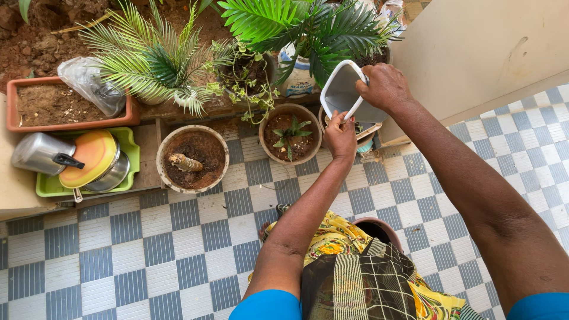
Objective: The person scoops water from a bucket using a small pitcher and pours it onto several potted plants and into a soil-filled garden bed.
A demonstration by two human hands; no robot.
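a tiled floor [178, 261] of grey ribbed squares and plain white squares in a checkerboard runs beneath a person seen from above, at the edge of a bed of reddish soil [35, 35]. a pale smooth wall [474, 47] rises at the upper right.

both hands are raised over the pots, holding a white plastic container [344, 92] with a squarish rim, tilted with its open mouth toward the camera. the right hand [385, 86] wraps over its far side, fingers closed on the wall; the left hand [339, 137] pinches the near lower rim, fingers narrow around the edge. the container sits in the air just above a round clay pot [290, 133] of dark soil holding a small spiky green plant.

to the left stands a wider, pale-rimmed pot [192, 159] of dark soil with a cut brown stump. behind them feathery palm fronds [154, 59] and a trailing vine [246, 71] spread. a rectangular terracotta planter [65, 104] of dry earth holds a crumpled clear plastic bag [89, 83]. a lime green tray [127, 157] carries a shiny steel kettle [41, 154] and a metal pot with an orange lid [89, 157]. yellow patterned cloth [338, 237] covers the person's lap.
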